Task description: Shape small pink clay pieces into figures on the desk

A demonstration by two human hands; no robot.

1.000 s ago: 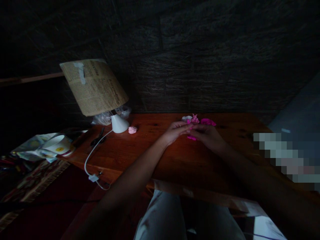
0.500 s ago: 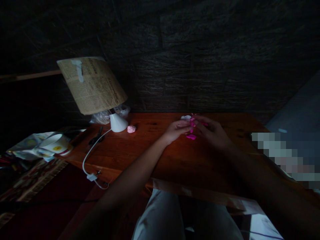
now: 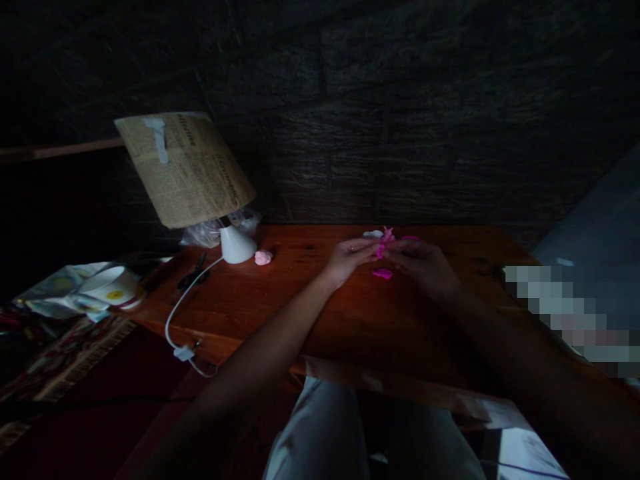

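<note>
Magenta dough-like piece [image 3: 381,251] sits between the fingertips of our two hands, well to the right of the table lamp [image 3: 186,172]. Our left hand [image 3: 347,262], on the lamp's side, pinches it between thumb and fingers, and our right hand [image 3: 426,264], farther from the lamp, grips it from the other side with fingers bent inward. We cannot tell how firmly either presses. What we see of the piece is small, narrow and vividly coloured, a slightly curved strip running up and down, partly covered by our fingers; finer detail is lost to us in the dim light.

On the wooden desk [image 3: 285,297], also well to the lamp's right, a flat magenta scrap [image 3: 383,273] with an uneven outline lies just below our fingertips. Past our hands, farther from the lamp than our left wrist, we make out a spiky pink shape [image 3: 389,233], a whitish item [image 3: 372,234] beside it, and a magenta edge [image 3: 411,238] showing behind our right hand. Just right of the lamp's base rests a pale pink lump [image 3: 263,257], knobbly and rounded; left of that base we see dark scissors [image 3: 193,277].
</note>
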